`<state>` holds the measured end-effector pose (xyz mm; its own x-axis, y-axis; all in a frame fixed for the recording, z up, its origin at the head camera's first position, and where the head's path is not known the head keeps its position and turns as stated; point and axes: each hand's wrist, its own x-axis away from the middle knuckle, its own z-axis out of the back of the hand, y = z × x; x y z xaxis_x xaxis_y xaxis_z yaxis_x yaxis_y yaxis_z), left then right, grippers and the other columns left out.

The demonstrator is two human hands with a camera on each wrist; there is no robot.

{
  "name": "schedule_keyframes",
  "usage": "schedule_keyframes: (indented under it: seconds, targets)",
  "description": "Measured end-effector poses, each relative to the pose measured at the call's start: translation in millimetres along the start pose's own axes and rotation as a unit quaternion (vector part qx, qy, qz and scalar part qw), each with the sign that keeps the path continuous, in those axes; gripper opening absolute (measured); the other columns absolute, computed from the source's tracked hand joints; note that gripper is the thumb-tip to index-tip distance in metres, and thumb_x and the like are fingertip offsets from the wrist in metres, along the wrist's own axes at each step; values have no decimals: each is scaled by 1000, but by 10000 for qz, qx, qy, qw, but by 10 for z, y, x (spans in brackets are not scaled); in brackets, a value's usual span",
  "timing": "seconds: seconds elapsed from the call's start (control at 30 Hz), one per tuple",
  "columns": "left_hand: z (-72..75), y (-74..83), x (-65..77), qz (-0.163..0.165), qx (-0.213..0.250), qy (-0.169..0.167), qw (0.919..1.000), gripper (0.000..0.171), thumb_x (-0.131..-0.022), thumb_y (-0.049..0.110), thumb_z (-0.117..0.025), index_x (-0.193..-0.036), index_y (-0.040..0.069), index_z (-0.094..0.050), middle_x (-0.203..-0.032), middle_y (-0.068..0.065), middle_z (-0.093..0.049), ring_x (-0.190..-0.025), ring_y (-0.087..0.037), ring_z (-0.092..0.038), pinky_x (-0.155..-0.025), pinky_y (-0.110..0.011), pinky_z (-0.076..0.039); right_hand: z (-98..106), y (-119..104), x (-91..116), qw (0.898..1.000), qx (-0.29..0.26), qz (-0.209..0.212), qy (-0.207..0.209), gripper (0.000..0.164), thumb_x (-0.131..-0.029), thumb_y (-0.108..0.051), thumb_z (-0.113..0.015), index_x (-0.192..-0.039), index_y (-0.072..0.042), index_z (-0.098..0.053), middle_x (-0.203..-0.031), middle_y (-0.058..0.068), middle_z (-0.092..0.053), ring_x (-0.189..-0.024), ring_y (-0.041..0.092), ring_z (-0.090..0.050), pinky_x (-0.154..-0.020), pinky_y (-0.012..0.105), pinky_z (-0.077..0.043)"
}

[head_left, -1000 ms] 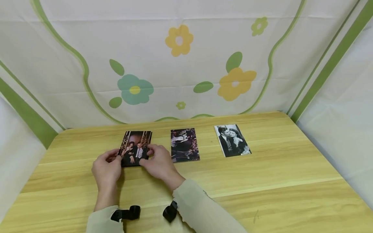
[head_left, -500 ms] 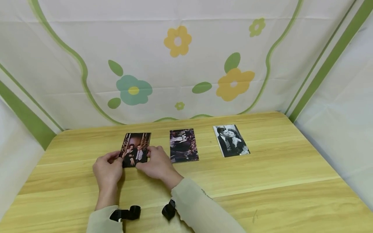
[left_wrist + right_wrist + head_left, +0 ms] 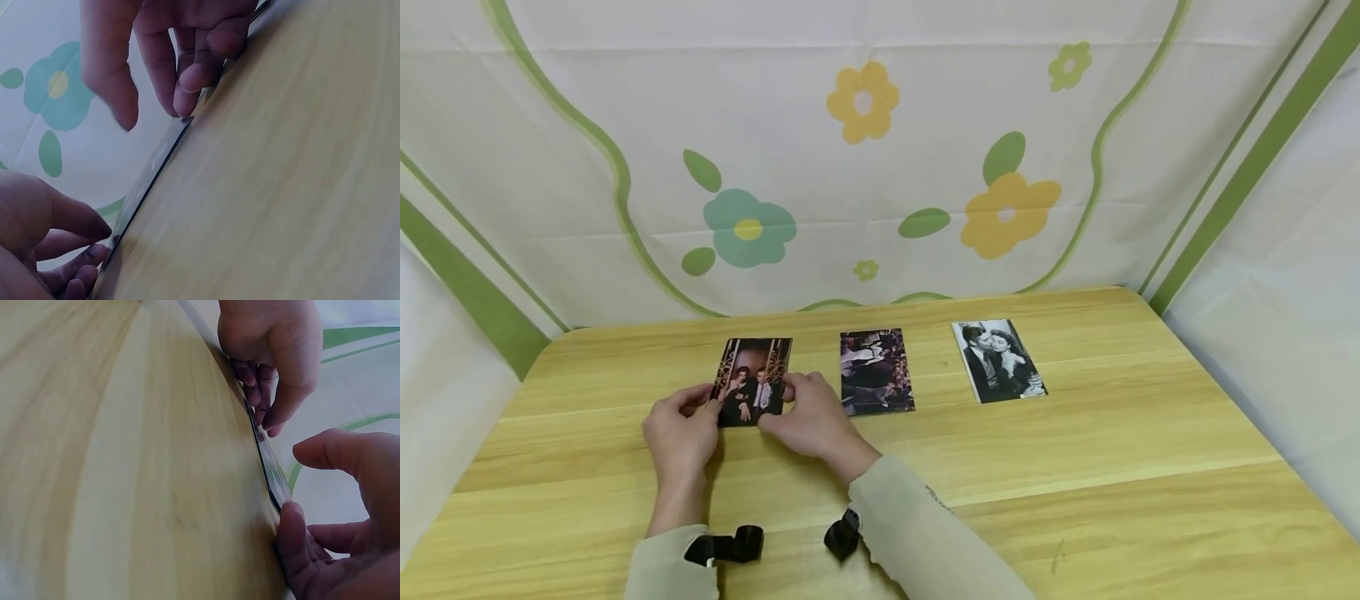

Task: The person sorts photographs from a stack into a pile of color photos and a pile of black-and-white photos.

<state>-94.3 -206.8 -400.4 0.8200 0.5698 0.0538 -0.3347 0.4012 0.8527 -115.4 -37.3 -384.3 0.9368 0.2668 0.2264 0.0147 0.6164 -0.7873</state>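
Head view. Item one: colour photo card (image 3: 751, 371), two people in dark clothes between ornate grilles; placed at the left end of a row of three on the wood-grain desk (image 3: 1075, 483). Attached: my left hand (image 3: 681, 429), fingers and thumb pinching the left edge; my right hand (image 3: 816, 421), fingers loosely bent against the right edge. Item two: dark colour photo (image 3: 877, 371), its scene turned sideways, just beside my right hand. Item three: black-and-white photo (image 3: 1000, 360), a couple cheek to cheek, set askew at the right end, well apart from my hands. Worn: beige sleeves (image 3: 932, 533). Behind: white backdrop (image 3: 820, 192) printed with flowers and leaves.

Left wrist view. Photo card edge-on, a thin dark line between my hands; left fingers pinching one end, right fingers touching the other, right thumb clear of it.

Right wrist view. Same card, edge-on; right fingers touching the near end, thumb parted from them; left fingers pinching the far end. Light dim, angle shallow: whether the card lies fully flat, I cannot tell.
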Motion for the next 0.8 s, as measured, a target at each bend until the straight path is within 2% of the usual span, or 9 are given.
schedule_keyframes:
  seconds: [0.17,0.27,0.33,0.43,0.6,0.7,0.8]
  targets:
    - [36,27,30,346,266,13,9990,33,-101,9,-70,-132,3,-75,-118,-13,-68,-99,-18,-56,-68,-16,-44,52,78,83,9990,-381,232,-31,77,-89,-32,-78,-158,-8,-54,-120,0,-66,-93,11,-58,-88,30,-53]
    - [61,119,67,459,455,62,9979,33,-101,14,-71,-133,7,-75,-113,-3,-67,-98,-13,-55,-69,-14,-46,157,158,181,9964,-670,523,-1,70,-90,-28,-80,-153,-4,-59,-123,5,-70,-100,12,-65,-95,30,-58]
    - [66,217,102,428,619,1,9972,33,-101,16,-72,-132,9,-76,-110,2,-66,-96,-10,-55,-70,-14,-48,261,223,241,9947,-783,661,81,64,-92,-27,-80,-149,-3,-61,-124,7,-72,-103,14,-69,-95,28,-59]
    - [34,372,171,271,918,-353,9948,33,-101,17,-74,-132,9,-75,-110,3,-67,-94,-8,-59,-70,-15,-51,464,330,304,9917,-970,797,277,57,-96,-21,-79,-146,-1,-63,-122,11,-73,-99,17,-71,-85,26,-62]
    - [-105,582,347,54,1147,-936,9890,29,-100,18,-75,-128,10,-77,-120,-1,-68,-99,-9,-59,-74,-14,-51,854,527,386,9887,-1258,482,665,54,-98,-18,-78,-148,-5,-63,-120,11,-73,-89,18,-70,-69,32,-64]
    - [-228,655,451,-30,1162,-1269,9851,28,-100,18,-75,-127,10,-77,-120,-4,-68,-102,-13,-59,-79,-18,-51,1092,674,437,9879,-1103,277,1053,54,-98,-20,-78,-148,-9,-63,-123,10,-73,-94,21,-71,-74,35,-64]
    - [-370,700,534,-95,1189,-1574,9803,27,-100,16,-76,-126,10,-77,-118,-8,-69,-103,-17,-59,-85,-25,-50,1262,818,475,9850,-912,151,1457,52,-98,-23,-77,-147,-9,-64,-124,10,-73,-104,24,-70,-82,33,-60]
